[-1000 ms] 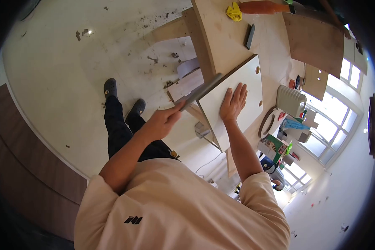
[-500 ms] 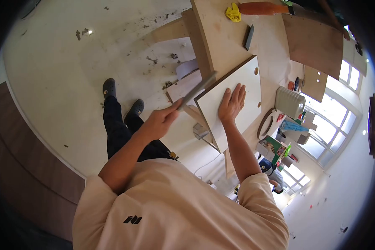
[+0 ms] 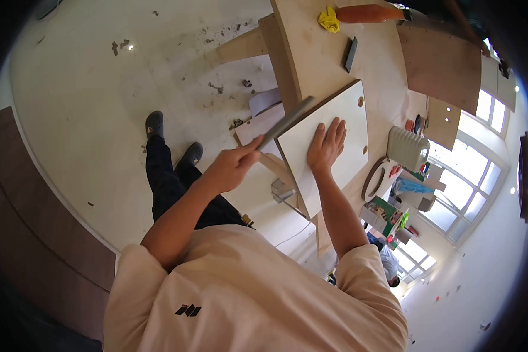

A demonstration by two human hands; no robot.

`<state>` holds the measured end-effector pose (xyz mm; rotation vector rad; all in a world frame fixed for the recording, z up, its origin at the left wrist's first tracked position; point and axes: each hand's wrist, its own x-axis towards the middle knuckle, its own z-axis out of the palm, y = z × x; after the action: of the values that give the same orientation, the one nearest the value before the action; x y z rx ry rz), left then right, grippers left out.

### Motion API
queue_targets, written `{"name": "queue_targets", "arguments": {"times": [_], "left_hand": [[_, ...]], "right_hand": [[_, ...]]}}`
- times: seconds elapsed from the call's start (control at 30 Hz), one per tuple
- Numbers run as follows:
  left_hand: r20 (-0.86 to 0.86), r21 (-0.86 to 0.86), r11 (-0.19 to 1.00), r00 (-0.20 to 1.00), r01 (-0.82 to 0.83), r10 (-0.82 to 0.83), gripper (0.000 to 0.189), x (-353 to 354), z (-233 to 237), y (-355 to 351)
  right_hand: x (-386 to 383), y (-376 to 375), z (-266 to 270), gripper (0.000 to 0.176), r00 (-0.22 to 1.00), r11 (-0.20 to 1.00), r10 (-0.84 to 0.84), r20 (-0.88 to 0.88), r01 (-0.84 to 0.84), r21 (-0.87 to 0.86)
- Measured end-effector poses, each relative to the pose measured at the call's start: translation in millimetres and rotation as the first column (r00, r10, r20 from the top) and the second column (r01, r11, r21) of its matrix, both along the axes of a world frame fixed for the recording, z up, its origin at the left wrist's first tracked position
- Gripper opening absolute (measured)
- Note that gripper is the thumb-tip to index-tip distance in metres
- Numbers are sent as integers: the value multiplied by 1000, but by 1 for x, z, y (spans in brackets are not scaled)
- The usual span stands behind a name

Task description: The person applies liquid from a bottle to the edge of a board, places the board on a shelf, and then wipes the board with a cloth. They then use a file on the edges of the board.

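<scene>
Left hand [image 3: 236, 168] holds bar [image 3: 286, 124] beside panel's [image 3: 352, 138] overhanging edge.

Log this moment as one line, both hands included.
Left hand: gripping grey bar | Right hand: flat on white panel | Bar: alongside panel edge, contact unclear | Panel: on wooden table

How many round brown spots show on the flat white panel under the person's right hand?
2, both by the right edge of the white panel: upper spot near its top corner, lower spot further down. The right hand may hide others.
</scene>
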<state>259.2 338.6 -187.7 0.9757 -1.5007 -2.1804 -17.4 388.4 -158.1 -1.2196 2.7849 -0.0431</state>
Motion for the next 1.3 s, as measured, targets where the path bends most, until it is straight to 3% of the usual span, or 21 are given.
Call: {"name": "queue_targets", "arguments": {"times": [0.07,0.33,0.47,0.57,0.67,0.77,0.87,1.07,1.17,1.3], "left_hand": [[116,66,998,993,9,-17,45,27,-10,13],[-44,-76,996,998,-36,33,47,-1,-6,17],[74,9,1000,997,15,-16,47,12,-2,12],[-5,-21,999,999,-43,43,44,22,-18,29],[111,64,994,989,90,-97,43,4,-3,12],[-36,-74,997,999,-12,9,43,-10,-3,-4],[65,-64,997,997,45,-41,48,5,-9,-2],[-17,19,1000,1000,-3,3,47,-6,-13,13],[-115,-135,989,992,-59,43,46,-17,-7,2],[54,-57,998,999,13,-10,45,24,-7,-17]], "right_hand": [[-1,4,-4,74,1000,1000,5,-4,-5,-5],[3,6,-1,74,1000,1000,-6,15,6,3],[1,2,-3,74,1000,1000,-17,2,17,4],[0,3,-4,74,1000,1000,-10,-1,10,3],[1,3,-2,74,1000,1000,-4,0,4,-2],[0,3,-3,74,1000,1000,-4,1,4,8],[-2,3,-6,74,1000,1000,-15,-7,15,6],[-3,6,-7,73,1000,1000,9,-14,-9,-4],[-3,6,-7,73,1000,1000,10,-16,-10,2],[-5,9,-11,65,996,993,84,-29,-86,-78]]}}
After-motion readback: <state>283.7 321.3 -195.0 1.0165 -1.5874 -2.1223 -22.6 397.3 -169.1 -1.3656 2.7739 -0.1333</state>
